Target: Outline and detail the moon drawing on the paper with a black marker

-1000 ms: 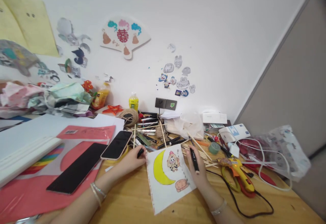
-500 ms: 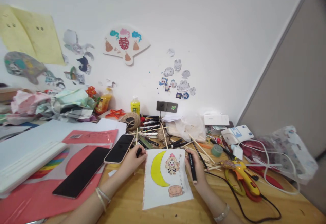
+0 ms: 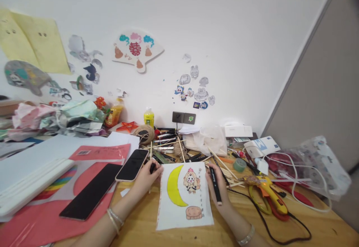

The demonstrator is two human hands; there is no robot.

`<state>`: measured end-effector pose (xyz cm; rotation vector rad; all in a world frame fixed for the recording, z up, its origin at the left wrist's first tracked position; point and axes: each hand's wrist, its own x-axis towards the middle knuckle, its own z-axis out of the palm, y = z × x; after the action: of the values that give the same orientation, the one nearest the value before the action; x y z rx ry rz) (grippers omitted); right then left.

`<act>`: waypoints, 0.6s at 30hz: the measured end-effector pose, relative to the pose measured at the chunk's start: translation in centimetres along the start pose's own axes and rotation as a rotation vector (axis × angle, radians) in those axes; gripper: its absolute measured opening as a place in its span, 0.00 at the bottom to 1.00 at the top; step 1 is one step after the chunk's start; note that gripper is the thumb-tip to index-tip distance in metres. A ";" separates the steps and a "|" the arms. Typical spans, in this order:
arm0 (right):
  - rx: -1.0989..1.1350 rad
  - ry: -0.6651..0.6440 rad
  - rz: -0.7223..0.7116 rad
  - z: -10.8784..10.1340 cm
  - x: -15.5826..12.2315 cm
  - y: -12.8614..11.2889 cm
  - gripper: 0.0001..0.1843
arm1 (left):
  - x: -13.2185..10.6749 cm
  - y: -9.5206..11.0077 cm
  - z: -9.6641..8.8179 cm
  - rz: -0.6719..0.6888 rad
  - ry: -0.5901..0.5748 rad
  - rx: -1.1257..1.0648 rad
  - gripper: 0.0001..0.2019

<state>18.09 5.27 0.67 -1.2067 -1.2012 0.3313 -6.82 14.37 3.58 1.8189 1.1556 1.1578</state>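
Observation:
A white sheet [image 3: 168,219] lies in front of me on the wooden table, bearing a yellow crescent moon, a cartoon figure with a pink top and a brown mooncake-like drawing. My right hand [image 3: 220,187] is closed around a black marker [image 3: 215,187], its pale end pointing down, beside the sheet's right edge. At the upper left corner of the sheet, my left hand [image 3: 147,176] is closed, with a small black piece [image 3: 153,167] like a marker cap between its fingers. The fingertips of both hands are at the paper's edges.
Left of me lie a phone [image 3: 131,164], a dark flat slab [image 3: 91,192] and a red plastic folder [image 3: 92,220]. Behind the sheet are pens, sticks and twine [image 3: 144,133]. A yellow glue gun [image 3: 270,194] with a black cord and green tape [image 3: 239,164] lie right.
The view has shifted slightly. The sheet's top edge sits a little higher, and my right hand is a little farther right with the marker. Both hands keep their hold.

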 end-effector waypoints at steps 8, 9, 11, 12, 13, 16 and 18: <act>-0.025 -0.021 0.010 -0.3 -0.1 0.0 0.15 | -0.1 -0.1 0.1 0.046 -0.038 -0.046 0.09; -0.023 -0.017 0.011 -0.3 -0.1 0.0 0.15 | 0.0 -0.1 0.1 0.051 -0.035 -0.043 0.09; -0.017 -0.023 0.007 -0.3 -0.1 -0.2 0.15 | 0.0 -0.2 0.1 0.055 -0.030 -0.037 0.09; -0.013 -0.031 0.002 -0.3 -0.1 -0.3 0.15 | 0.0 -0.1 0.1 0.054 -0.031 -0.037 0.09; -0.010 -0.041 -0.004 -0.3 -0.2 -0.3 0.15 | 0.0 -0.1 0.1 0.053 -0.031 -0.038 0.08; -0.005 -0.050 -0.014 -0.2 -0.3 -0.1 0.14 | 0.0 0.1 0.1 0.056 -0.033 -0.046 0.08; -0.005 -0.038 -0.022 -0.2 -0.2 0.1 0.13 | 0.0 0.2 0.2 0.056 -0.033 -0.044 0.07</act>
<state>18.17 5.03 0.49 -1.1951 -1.2481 0.3366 -6.62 14.26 3.67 1.8404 1.0588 1.1717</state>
